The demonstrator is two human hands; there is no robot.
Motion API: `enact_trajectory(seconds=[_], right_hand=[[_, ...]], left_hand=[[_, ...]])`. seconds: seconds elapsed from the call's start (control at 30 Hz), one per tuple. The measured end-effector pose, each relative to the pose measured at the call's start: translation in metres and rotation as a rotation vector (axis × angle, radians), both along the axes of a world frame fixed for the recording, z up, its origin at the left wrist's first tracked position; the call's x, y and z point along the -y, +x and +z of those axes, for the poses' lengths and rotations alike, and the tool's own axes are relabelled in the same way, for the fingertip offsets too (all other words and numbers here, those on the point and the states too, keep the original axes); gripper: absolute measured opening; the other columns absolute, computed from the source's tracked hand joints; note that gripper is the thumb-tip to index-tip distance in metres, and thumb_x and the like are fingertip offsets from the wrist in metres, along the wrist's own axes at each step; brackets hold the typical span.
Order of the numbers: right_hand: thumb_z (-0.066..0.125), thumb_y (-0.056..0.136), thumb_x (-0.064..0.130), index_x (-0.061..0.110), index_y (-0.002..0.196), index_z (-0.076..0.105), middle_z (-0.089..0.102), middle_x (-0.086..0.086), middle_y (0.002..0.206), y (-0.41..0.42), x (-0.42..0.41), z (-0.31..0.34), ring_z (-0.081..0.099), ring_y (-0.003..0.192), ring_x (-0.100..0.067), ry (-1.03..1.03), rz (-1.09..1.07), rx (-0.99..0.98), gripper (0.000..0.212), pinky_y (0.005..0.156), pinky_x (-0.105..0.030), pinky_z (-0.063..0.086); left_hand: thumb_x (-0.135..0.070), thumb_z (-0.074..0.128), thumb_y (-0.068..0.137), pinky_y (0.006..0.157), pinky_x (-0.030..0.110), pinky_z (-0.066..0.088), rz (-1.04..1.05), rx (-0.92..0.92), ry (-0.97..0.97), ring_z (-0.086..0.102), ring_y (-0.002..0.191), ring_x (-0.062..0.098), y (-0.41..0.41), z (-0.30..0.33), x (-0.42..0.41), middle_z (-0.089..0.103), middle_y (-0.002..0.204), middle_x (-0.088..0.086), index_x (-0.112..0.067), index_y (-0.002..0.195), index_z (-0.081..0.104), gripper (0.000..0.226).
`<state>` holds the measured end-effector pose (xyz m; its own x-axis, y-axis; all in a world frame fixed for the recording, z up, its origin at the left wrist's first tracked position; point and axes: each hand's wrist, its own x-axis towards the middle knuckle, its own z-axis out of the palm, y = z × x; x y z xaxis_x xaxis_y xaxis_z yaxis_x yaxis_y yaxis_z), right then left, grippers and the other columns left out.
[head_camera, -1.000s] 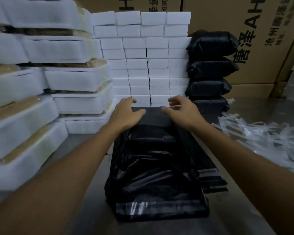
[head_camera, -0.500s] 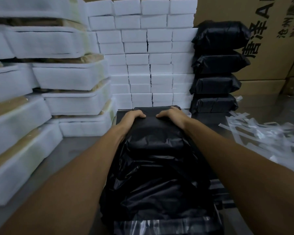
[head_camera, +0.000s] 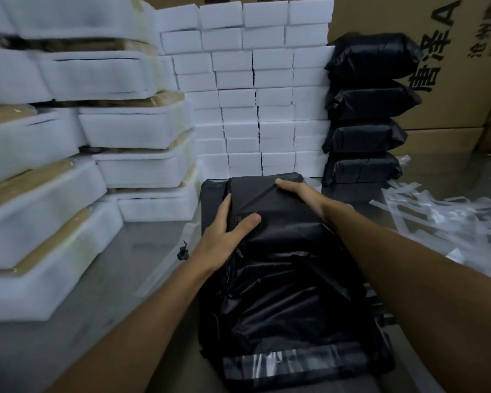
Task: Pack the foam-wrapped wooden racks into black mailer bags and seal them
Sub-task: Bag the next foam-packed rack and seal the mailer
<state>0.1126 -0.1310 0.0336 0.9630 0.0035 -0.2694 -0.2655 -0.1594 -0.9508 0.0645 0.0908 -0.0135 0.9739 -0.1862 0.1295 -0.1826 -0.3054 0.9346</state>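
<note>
Since 0.5 s ago: left hand (head_camera: 227, 234) has slid back from the far top edge of the black mailer bag (head_camera: 289, 279) to its left flank; right hand (head_camera: 301, 194) stays at the far end.

Head view, only view.
- Black mailer bag lies on the table (head_camera: 102, 293), centre to lower centre of the frame, long axis running away from the camera. Far half bulges over a blocky load; contents not visible. Near end is slack, wrinkled, with the glossy seal strip (head_camera: 289, 364) across the open mouth at lower centre.
- Left hand: fingers straight and close together, laid flat along the left side of the bulge; thumb spread wide across the top face. Pressing, not curled round.
- Right hand: fingers bent over the far right corner of the bulge, fingertips hidden behind it; thumb lies on the top, film puckered beneath it. Holding that corner.
- Foam-wrapped racks (head_camera: 136, 129) stacked at left and upper left.
- White foam blocks (head_camera: 255, 89) walled up at upper centre.
- Four packed black bags (head_camera: 366, 117) stacked at upper right, before cardboard cartons (head_camera: 448, 80).
- Peeled clear strips (head_camera: 442, 217) heaped at right.
</note>
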Motion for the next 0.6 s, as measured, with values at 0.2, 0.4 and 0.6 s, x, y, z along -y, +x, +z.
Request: enact_trajectory(seconds=[0.2,0.4,0.6], right_hand=[[0.076,0.058,0.075,0.034,0.104,0.074,0.076,0.016,0.101,-0.036,0.005,-0.012,0.073,0.089,-0.001,0.053,0.069,0.133,0.062,0.08,-0.022,0.05],[0.075,0.077,0.061,0.055,0.133,0.045,0.058,0.047,0.114,-0.086,0.016,-0.032,0.055,0.105,0.024,0.034,0.209,0.369,0.064,0.078,0.0,0.045],[0.072,0.066,0.072,0.047,0.129,0.056,0.067,0.029,0.118,-0.115,0.035,-0.046,0.06,0.114,0.007,-0.354,0.179,0.516,0.071,0.098,-0.021,0.05]], left_hand=[[-0.105,0.048,0.028,0.11,0.042,0.04,0.033,0.069,0.442,0.043,0.137,0.024,-0.011,-0.01,-0.005,0.038,0.154,-0.005,-0.046,0.15,-0.013,0.148],[-0.102,0.051,0.031,0.099,0.038,0.049,0.067,0.135,0.462,0.054,0.124,0.024,-0.027,-0.004,-0.009,0.048,0.146,-0.002,-0.035,0.155,0.006,0.148],[-0.08,0.072,0.052,0.084,0.042,0.055,0.251,0.29,0.518,0.065,0.102,0.024,-0.054,-0.004,-0.009,0.069,0.11,0.002,-0.031,0.134,0.036,0.102]])
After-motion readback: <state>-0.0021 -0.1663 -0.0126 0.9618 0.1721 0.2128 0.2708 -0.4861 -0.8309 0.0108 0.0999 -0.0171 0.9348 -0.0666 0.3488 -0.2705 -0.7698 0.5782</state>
